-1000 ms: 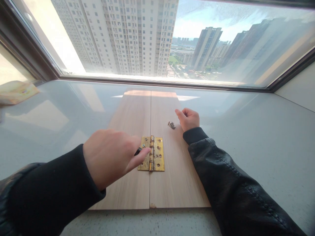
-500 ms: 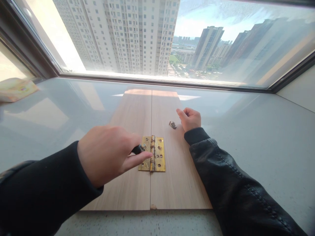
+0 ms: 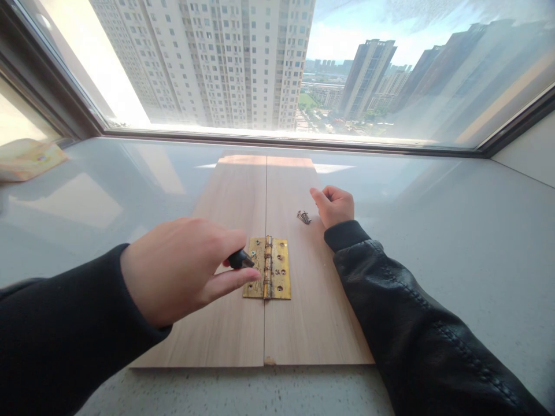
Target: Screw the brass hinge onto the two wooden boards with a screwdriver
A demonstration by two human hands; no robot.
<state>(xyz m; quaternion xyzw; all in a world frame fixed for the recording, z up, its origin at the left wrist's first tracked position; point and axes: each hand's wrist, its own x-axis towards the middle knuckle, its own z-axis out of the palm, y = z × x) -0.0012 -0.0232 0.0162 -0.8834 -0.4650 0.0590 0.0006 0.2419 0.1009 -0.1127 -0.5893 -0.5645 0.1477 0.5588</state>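
My left hand (image 3: 186,266) is closed around a screwdriver (image 3: 239,259); only a short black part with a greyish tip shows past the fingers. It is over the left leaf of a worn brass-coloured hinge (image 3: 281,254), the thumb close to the pin. The hinge lies open across the seam between a left wooden board (image 3: 221,329) and a right wooden board (image 3: 312,329). Several screws (image 3: 304,217) lie in a small pile on the right board. Beside them my right hand (image 3: 337,206) rests curled into a fist, thumb sticking out, with nothing visible in it.
The boards lie on a glossy pale speckled sill (image 3: 433,242). A large window with a dark frame (image 3: 277,142) rises behind them, with tall buildings outside. A pale patterned packet (image 3: 30,159) sits at the far left.
My left hand has shifted slightly left and turned, showing more of the black tool. My right hand stays by the screws. The view has tilted a little.
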